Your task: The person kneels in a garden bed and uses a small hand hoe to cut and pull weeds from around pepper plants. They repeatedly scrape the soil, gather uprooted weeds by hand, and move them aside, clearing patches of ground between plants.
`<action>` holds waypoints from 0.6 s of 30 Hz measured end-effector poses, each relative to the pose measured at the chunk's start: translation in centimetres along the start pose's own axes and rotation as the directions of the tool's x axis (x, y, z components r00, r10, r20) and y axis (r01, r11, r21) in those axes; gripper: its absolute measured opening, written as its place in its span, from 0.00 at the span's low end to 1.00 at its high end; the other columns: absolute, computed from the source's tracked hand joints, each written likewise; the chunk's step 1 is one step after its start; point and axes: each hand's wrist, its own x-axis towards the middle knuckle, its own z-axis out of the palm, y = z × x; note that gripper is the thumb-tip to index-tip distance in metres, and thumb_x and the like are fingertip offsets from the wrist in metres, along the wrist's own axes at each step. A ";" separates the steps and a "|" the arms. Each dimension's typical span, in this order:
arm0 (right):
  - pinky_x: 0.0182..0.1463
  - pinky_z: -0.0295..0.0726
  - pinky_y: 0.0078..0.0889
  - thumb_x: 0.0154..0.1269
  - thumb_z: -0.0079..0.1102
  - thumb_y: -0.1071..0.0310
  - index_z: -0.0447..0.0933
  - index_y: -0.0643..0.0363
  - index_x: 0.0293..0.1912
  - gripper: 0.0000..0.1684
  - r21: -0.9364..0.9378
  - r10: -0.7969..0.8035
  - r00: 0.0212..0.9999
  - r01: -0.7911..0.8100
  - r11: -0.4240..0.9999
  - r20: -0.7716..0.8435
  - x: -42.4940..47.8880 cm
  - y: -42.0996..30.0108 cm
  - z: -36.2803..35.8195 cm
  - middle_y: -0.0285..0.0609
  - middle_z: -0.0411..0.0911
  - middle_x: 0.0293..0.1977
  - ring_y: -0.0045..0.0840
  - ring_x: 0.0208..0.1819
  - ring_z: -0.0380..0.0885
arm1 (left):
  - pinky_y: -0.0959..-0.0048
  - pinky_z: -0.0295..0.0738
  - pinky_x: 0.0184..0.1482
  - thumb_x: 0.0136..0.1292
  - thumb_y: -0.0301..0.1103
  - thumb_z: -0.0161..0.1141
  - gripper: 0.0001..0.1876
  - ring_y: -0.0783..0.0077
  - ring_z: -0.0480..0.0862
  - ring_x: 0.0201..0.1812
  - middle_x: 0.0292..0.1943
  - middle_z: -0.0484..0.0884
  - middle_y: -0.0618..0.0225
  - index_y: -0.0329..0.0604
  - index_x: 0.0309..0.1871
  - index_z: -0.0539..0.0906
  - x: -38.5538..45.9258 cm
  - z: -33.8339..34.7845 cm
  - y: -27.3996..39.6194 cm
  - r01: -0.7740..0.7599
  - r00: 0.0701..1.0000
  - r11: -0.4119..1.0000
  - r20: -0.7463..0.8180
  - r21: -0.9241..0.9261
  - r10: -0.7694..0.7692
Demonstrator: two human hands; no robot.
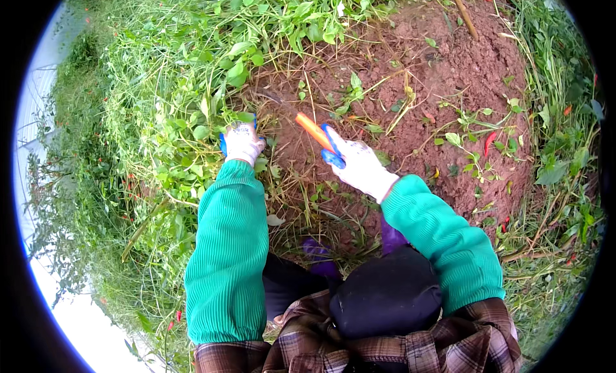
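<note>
My right hand [353, 163], in a white glove with blue coating, is closed around the orange handle [314, 132] of a hand tool. A thin, dark curved blade, like a sickle's, runs from the handle's far end towards the upper left, low over the soil and dry stems. My left hand [243, 139], in a matching glove, is at the edge of the green weeds [197, 132], left of the tool. Its fingers are partly hidden among leaves and stems, so what it grips cannot be made out.
Bare reddish soil [452, 84] with loose cut stems spreads ahead and to the right. A red chili pepper [490, 143] lies on it. A brown stick [464, 14] stands at the top. Dense plants border both sides. My purple boots [320, 257] are below.
</note>
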 end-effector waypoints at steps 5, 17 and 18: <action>0.33 0.75 0.41 0.60 0.54 0.57 0.52 0.52 0.65 0.37 0.054 0.031 0.999 -0.030 0.998 -0.031 -9.5 3.4 0.3 0.49 0.77 0.31 0.40 0.26 0.76 | 0.65 0.68 0.51 0.41 0.43 0.65 0.30 0.59 0.76 0.48 0.46 0.76 0.58 0.50 0.51 0.72 -2.5 -2.0 -3.0 -0.017 0.998 0.984 0.057 -0.178 0.028; 0.33 0.73 0.43 0.62 0.48 0.55 0.50 0.54 0.64 0.35 -0.034 -0.008 0.999 0.007 0.999 -0.033 2.5 -3.5 1.7 0.52 0.74 0.27 0.43 0.29 0.75 | 0.63 0.70 0.48 0.35 0.37 0.70 0.33 0.55 0.75 0.47 0.50 0.72 0.55 0.45 0.51 0.72 -5.8 -1.5 -5.7 -0.040 0.953 0.970 -0.301 -0.242 -0.036; 0.34 0.74 0.42 0.63 0.47 0.55 0.50 0.56 0.64 0.35 -0.087 0.020 1.000 -0.018 0.996 0.014 3.1 -3.6 2.1 0.52 0.75 0.27 0.42 0.29 0.75 | 0.61 0.70 0.48 0.35 0.36 0.70 0.35 0.54 0.74 0.48 0.53 0.68 0.53 0.46 0.53 0.69 -5.0 -0.8 -5.3 -0.012 0.951 0.987 -0.305 -0.163 -0.039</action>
